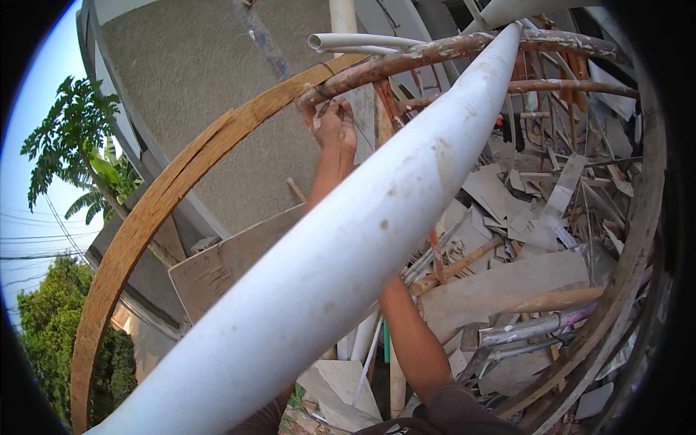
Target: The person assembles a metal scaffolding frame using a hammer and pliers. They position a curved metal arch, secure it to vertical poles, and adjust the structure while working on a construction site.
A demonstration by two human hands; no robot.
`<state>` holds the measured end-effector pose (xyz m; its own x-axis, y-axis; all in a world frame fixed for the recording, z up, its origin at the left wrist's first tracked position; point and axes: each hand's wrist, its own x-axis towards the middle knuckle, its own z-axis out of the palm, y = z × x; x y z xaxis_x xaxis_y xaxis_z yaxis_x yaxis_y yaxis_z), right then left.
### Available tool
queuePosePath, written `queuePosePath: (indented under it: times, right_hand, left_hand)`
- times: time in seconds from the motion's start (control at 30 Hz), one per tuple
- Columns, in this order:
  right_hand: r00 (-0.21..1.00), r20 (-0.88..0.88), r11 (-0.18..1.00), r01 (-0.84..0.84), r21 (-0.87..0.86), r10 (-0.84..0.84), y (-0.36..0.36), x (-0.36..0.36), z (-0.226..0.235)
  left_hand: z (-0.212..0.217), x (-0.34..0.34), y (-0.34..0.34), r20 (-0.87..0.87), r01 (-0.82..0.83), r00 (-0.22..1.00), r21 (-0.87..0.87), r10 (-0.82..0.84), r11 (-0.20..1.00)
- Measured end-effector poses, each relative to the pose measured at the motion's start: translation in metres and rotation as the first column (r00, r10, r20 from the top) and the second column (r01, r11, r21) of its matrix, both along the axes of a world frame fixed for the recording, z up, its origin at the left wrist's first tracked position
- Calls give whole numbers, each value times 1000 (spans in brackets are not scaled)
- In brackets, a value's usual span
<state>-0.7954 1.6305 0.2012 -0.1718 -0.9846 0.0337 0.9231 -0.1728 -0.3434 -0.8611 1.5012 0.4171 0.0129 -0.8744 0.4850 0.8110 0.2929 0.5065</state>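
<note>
Smooth, faintly scuffed white plastic pipe point(377, 217) below the fingers point(335, 116); rust-flaked, paint-spattered metal tube point(435, 52) at the fingers; matt, rough-grained bent wooden strip point(167, 196) left of them; coarse grey plastered wall point(210, 87) behind.

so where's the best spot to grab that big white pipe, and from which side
Probably the bare mid-section of the big white pipe, taken from below with the palm cupping it: it slants up over the scrap pile, and its far end sits among rusty bars.
</note>
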Motion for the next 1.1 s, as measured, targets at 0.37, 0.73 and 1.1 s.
queuePosePath:
  times: [0.37, 0.73, 1.1]
  right_hand:
    - [970, 15, 965, 242, -98, -241, 45, 2, 55]
    - [150, -928, 856, 457, -241, -341, 22, -59, 80]
    - [-69, -850, 701, 533, -474, -523, -25, -84, 108]
  left_hand:
    - [-9, 68, -12, 497, -227, 539, -692, 680, 685]
    - [7, 83, -15, 621, 255, 765, -49, -170, 966]
    - [4, 90, -35, 549, 443, 735, 56, -399, 895]
